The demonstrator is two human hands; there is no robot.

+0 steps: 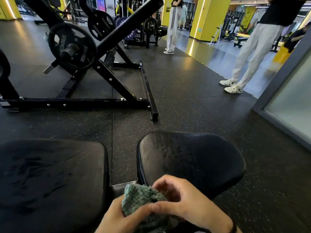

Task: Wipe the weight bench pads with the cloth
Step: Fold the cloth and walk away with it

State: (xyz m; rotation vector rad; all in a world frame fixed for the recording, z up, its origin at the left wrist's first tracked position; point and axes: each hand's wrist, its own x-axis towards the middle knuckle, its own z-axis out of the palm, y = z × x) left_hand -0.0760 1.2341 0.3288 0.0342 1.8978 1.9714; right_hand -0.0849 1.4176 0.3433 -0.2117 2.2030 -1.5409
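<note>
Only the head view here: the left hand (116, 217) and right hand (183, 202) both grip the fluffy green cloth (141, 195), bunched just over the near edge of the bench pads (193, 158). It looks soft, light and floppy, so I'd wad it into one palm.

the cloth (141, 197) is a fluffy grey-green wad, bunched in the grip of the left hand (114, 217) and right hand (186, 200), at the near end of the right pad (193, 157). the left pad (50, 174), black and glossy like it, lies beside it across a gap.
</note>
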